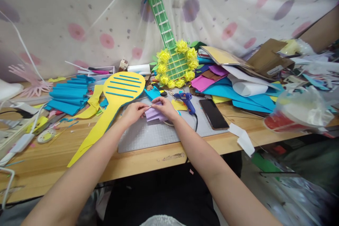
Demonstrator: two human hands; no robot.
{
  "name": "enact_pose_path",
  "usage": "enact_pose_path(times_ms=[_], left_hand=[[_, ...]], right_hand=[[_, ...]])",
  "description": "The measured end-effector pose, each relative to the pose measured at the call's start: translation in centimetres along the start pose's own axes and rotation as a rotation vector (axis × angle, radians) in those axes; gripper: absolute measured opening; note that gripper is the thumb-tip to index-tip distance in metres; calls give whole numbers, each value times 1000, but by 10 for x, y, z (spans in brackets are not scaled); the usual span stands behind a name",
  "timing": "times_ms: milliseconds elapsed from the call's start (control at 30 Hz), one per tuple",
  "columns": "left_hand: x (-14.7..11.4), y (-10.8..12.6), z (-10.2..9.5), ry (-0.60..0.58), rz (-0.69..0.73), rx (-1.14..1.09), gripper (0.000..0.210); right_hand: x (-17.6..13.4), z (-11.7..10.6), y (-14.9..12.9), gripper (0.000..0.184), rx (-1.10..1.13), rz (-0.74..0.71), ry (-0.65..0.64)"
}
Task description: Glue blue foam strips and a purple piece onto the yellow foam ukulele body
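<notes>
Both hands meet over the grey cutting mat (pixel 148 139), with fingers bent and tips close together. A piece of purple paper (pixel 154 114) with folds hangs from them. My left hand (pixel 135 111) pinches at its upper left edge. My right hand (pixel 164 107) grips the top of the same paper from the other side. A small pale bit shows between the fingertips, too small to name. Left of the hands lies a yellow guitar-shaped cutout (pixel 116 104) with blue strips on its round end. A blue glue gun (pixel 186 101) rests just right of my right hand.
A green paper guitar (pixel 167 35) with yellow flowers leans at the back. A black phone (pixel 214 113) lies on the mat's right edge. Blue crepe paper (pixel 69 95) sits left; stacked coloured paper (pixel 222 90) and a red-and-white bucket (pixel 288 114) stand right.
</notes>
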State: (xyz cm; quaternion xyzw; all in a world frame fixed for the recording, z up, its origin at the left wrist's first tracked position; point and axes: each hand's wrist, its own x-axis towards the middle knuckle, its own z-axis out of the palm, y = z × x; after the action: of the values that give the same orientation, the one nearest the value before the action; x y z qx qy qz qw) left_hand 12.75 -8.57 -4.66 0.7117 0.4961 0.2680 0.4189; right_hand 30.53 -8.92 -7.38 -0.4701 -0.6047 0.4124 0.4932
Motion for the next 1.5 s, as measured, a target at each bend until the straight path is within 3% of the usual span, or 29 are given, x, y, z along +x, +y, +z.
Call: enact_pose_path(times_ms=[167,267,433,733,1000,1167,1333,1433,1500], left_hand=[[3,13,-8,-100,-234,-334,43],[5,18,-14,-211,-301,-315,45],[8,21,-16,-323,-243,-195,40],[7,16,-17,-253,-184,-62,35],[6,10,-19,-192,-193,-82,31],[4,7,-25,-286,-294,-219,29],[1,9,-35,-253,-483,-451,24],[0,9,-41,-245,-479,-515,21],[1,8,-44,-180,-433,-529,18]], right_hand=[[-1,-3,-2,18,33,2,-26],[-1,-3,-3,17,47,-9,-42],[-1,-1,-2,18,44,-13,-44],[1,2,1,16,148,5,-54],[2,3,5,12,160,19,-17],[6,2,10,9,52,50,95],[8,-1,13,16,-82,37,232],[9,-1,17,22,-41,20,246],[10,-2,20,25,-22,6,268]])
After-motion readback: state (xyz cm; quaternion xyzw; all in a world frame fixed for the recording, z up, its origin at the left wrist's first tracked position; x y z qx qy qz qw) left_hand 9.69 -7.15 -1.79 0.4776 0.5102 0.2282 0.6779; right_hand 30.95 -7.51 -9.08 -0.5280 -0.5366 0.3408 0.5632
